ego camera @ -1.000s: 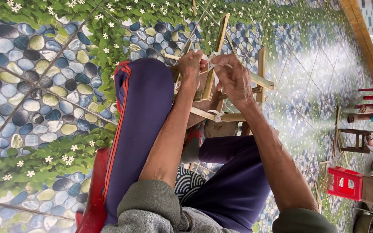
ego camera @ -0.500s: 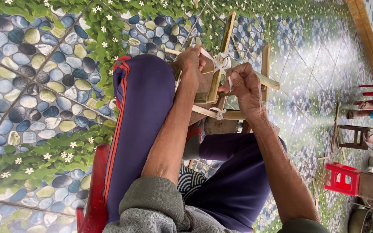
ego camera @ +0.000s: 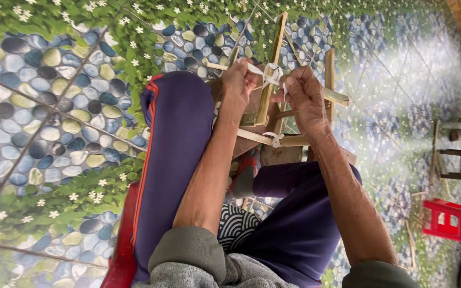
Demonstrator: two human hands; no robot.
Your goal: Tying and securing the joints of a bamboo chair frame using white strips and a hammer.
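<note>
Above patterned floor [ego camera: 54, 122], both hands [ego camera: 239, 80] pinch white strip [ego camera: 271, 72].

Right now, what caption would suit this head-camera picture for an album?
Left hand and right hand pull a pale flat strip knotted around a light bamboo-stick frame, above a pebble-patterned floor.

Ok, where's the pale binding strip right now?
In the head view the pale strip is knotted around the upright bamboo stick, top centre, pulled between the left hand and right hand.

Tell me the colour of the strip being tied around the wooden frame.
Pale cream-white strip, pulled between the left hand and right hand; head view.
</note>
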